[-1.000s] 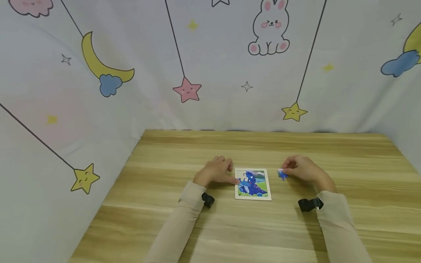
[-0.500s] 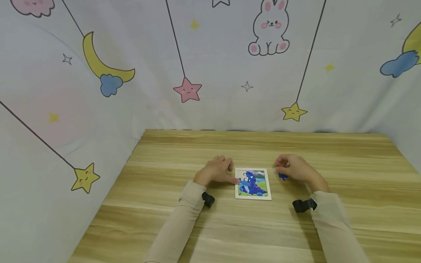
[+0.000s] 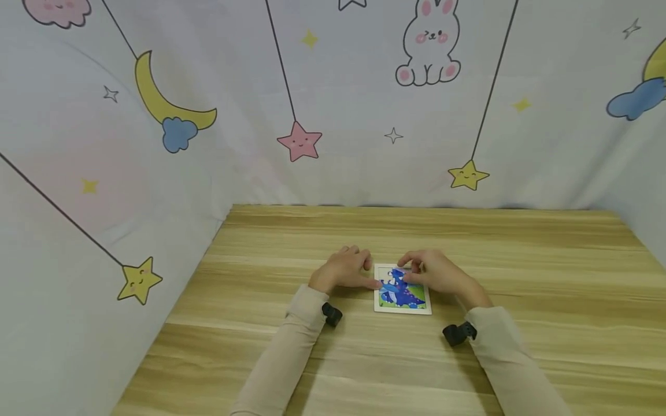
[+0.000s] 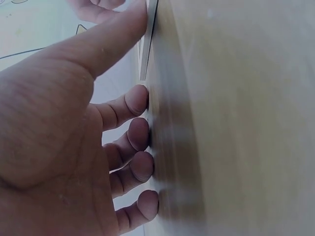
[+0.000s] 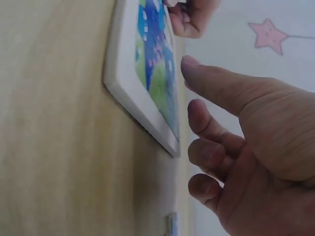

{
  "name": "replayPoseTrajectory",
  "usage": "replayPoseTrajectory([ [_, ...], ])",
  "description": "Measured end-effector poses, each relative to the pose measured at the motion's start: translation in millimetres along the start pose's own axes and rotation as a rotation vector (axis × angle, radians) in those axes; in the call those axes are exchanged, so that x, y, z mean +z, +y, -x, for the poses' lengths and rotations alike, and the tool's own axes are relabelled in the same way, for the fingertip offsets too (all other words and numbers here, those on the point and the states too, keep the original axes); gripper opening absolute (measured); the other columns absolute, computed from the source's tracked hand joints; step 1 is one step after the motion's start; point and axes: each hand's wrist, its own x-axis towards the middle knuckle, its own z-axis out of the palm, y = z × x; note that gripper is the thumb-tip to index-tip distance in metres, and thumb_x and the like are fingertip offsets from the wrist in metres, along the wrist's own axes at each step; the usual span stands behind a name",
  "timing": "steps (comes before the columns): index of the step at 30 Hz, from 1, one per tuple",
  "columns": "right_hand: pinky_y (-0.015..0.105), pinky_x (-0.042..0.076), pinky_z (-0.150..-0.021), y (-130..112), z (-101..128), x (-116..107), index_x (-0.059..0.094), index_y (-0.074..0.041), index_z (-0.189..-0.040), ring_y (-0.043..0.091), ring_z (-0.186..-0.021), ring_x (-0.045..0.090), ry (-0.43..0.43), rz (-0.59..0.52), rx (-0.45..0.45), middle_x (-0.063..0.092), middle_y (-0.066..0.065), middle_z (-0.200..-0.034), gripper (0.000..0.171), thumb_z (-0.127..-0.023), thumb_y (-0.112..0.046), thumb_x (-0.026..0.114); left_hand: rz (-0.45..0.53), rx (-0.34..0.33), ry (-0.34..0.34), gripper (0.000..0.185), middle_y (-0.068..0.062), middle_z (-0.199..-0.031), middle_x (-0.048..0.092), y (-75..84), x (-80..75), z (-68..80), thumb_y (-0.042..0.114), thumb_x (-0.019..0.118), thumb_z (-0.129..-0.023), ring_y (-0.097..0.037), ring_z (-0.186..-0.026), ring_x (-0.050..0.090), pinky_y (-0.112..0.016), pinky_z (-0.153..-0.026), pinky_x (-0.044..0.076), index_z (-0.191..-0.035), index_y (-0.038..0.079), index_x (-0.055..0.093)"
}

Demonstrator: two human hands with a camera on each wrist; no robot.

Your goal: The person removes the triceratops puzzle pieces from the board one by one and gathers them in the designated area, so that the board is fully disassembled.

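A square jigsaw puzzle (image 3: pixel 400 303) in a white frame lies on the table and shows a blue dinosaur picture. A cream patch with outlines shows at its upper left. My left hand (image 3: pixel 346 270) lies at the puzzle's left side, with its thumb extended onto the frame's edge and its fingers touching the table. My right hand (image 3: pixel 437 273) is over the upper right of the puzzle, thumb and index finger pinching what seems a small blue-purple puzzle piece, mostly hidden. In the right wrist view another small piece (image 5: pixel 172 223) lies on the table beyond the frame.
The wood-grain table (image 3: pixel 364 358) meets a white cloth backdrop (image 3: pixel 354 173) at the back. Printed stars, a moon and a rabbit decorate the cloth. Each wrist wears a black camera, such as the one on the right wrist (image 3: pixel 458 333).
My right hand has moved left from the loose pieces at the right to over the puzzle. My left hand has stayed at the frame's left edge.
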Motion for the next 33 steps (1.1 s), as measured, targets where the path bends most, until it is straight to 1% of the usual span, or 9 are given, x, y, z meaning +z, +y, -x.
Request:
replayPoseTrajectory([
  [6,0.027,0.037,-0.061,3.0,0.3,4.2,0.064,-0.006,-0.117,0.016,-0.069,0.046,-0.045,-0.003,0.033,0.051,0.001,-0.078,0.028,-0.092,-0.012,0.073,-0.021,-0.001,-0.002,0.05,0.0,-0.099,0.047,0.7,1.9,-1.2,0.062,0.071,-0.085,-0.018,-0.089,0.043,-0.031,-0.074,0.036,-0.103,0.02,0.052],
  [12,0.028,0.035,-0.061,3.9,0.2,5.1,0.062,-0.007,-0.116,0.016,-0.069,0.045,-0.041,0.011,0.031,0.049,0.002,-0.077,0.028,-0.092,-0.015,0.074,-0.025,-0.003,-0.008,0.048,0.0,-0.099,0.047,3.2,0.1,0.1,0.061,0.07,-0.085,-0.019,-0.089,0.043,-0.031,-0.074,0.036,-0.103,0.02,0.051],
  [22,0.029,0.037,-0.067,1.9,-4.5,6.5,0.055,-0.004,-0.116,0.016,-0.073,0.045,-0.107,0.01,0.012,0.046,0.003,-0.081,0.025,-0.095,-0.008,0.068,-0.011,-0.013,-0.013,0.05,0.001,-0.101,0.047,2.0,-0.8,1.0,0.062,0.072,-0.083,-0.018,-0.092,0.043,-0.032,-0.076,0.037,-0.103,0.021,0.051],
  [24,0.03,0.037,-0.068,2.3,-4.7,6.7,0.054,-0.003,-0.116,0.017,-0.075,0.045,-0.107,0.008,0.014,0.046,0.003,-0.083,0.026,-0.095,-0.009,0.069,-0.005,-0.014,-0.013,0.051,0.001,-0.102,0.047,2.1,-0.5,0.6,0.062,0.072,-0.083,-0.018,-0.092,0.043,-0.032,-0.077,0.037,-0.103,0.021,0.051],
  [33,0.038,0.039,-0.081,3.6,-2.3,6.3,0.054,-0.003,-0.114,0.021,-0.09,0.045,-0.073,0.019,-0.044,0.047,0.007,-0.097,0.027,-0.094,-0.01,0.071,0.0,-0.025,-0.026,0.05,0.0,-0.102,0.046,3.0,-0.8,1.6,0.061,0.071,-0.084,-0.019,-0.092,0.042,-0.033,-0.077,0.036,-0.105,0.02,0.051],
])
